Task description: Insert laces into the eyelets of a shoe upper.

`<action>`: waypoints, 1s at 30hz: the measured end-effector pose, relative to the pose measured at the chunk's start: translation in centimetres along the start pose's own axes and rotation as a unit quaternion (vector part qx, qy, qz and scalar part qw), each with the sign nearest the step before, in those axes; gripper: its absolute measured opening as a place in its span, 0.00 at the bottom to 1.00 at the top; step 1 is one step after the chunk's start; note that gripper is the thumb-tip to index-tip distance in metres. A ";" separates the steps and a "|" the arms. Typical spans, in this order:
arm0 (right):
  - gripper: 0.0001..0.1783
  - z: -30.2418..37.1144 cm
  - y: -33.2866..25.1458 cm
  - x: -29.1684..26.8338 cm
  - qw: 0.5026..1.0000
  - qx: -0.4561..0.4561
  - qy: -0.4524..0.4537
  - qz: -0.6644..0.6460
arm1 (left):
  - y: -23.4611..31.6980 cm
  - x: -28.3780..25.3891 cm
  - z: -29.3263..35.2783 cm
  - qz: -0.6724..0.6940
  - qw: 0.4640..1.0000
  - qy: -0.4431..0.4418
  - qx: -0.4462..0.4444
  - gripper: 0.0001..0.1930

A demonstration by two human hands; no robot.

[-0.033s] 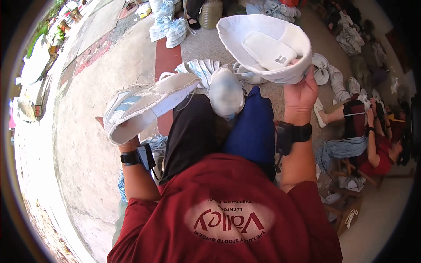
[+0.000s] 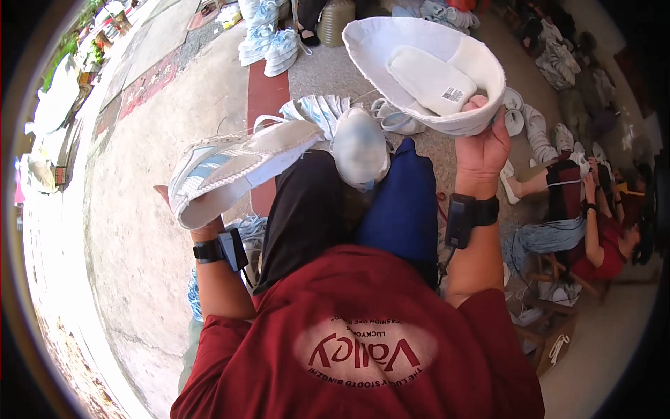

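Note:
My left hand (image 2: 206, 229) is closed under a white and pale blue shoe upper (image 2: 241, 164), which hides most of the fingers. This upper lies tilted above my left knee, its stitched edge showing. Raised at the right, my right hand (image 2: 483, 155) grips a white shoe upper (image 2: 366, 52) turned with its hollow inside up. A padded tongue with a small printed label (image 2: 429, 80) lies within it, and fingertips show inside its near end. Between my knees sits another white and pale blue shoe upper (image 2: 359, 150); what supports it is hidden.
More striped uppers (image 2: 317, 112) lie beyond my knees. Stacks of pale blue and white uppers (image 2: 269, 45) stand farther off. At the right a person in red (image 2: 607, 244) sits by a wooden stool (image 2: 551, 332). White shoe pieces (image 2: 513, 112) lie right of my right hand.
My right hand has shifted slightly right with the white upper, and its fingertips show more inside it. The upper in my left hand has turned slightly; the rest looks the same.

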State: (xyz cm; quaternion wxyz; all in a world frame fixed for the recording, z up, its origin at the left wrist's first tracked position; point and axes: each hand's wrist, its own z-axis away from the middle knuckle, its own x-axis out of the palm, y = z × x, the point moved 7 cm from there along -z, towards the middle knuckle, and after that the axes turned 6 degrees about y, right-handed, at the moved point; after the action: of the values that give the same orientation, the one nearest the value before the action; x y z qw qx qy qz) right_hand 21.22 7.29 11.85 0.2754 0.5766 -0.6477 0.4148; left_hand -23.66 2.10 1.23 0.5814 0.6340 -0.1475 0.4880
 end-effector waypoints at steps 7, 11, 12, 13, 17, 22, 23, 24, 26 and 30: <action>0.25 -1.8 -5.9 1.7 0.942 -0.212 0.206 0.162 | -0.1 2.4 0.0 -0.291 0.914 -0.246 0.142 0.20; 0.27 -3.0 -7.6 3.4 0.893 -0.286 0.239 0.251 | -0.3 4.9 1.7 -0.320 0.896 -0.275 0.139 0.21; 0.27 -3.2 -7.6 4.1 0.885 -0.299 0.243 0.260 | 0.1 5.2 1.6 -0.434 0.837 -0.255 0.215 0.21; 0.27 -3.2 -7.4 5.0 0.885 -0.302 0.239 0.261 | 0.2 5.5 1.6 -0.419 0.839 -0.265 0.227 0.21; 0.28 -3.5 -8.1 5.8 0.878 -0.301 0.229 0.292 | 1.1 5.6 2.5 -0.056 0.956 -0.277 0.075 0.25; 0.26 -5.3 -7.4 5.7 0.872 -0.301 0.280 0.264 | -3.3 6.0 3.8 -0.076 0.902 -0.376 -0.200 0.26; 0.26 -5.6 -7.4 5.7 0.875 -0.298 0.289 0.250 | -4.2 5.5 3.7 -0.017 0.898 -0.394 -0.194 0.27; 0.26 -6.2 -7.4 5.4 0.875 -0.299 0.287 0.250 | -4.8 5.1 3.6 0.043 0.891 -0.411 -0.188 0.28; 0.26 -6.9 -8.4 4.3 0.865 -0.302 0.263 0.301 | -4.6 4.1 2.9 0.124 0.971 -0.183 -0.090 0.29; 0.25 -6.8 -8.0 1.0 0.861 -0.289 0.300 0.291 | -5.2 8.3 4.8 0.214 0.944 -0.191 -0.161 0.31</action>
State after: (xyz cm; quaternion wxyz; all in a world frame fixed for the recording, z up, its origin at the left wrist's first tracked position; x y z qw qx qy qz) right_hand 28.00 12.71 17.85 0.4773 0.1045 -0.7630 0.4232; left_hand -13.64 2.50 5.42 0.5183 0.5670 -0.4648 0.4402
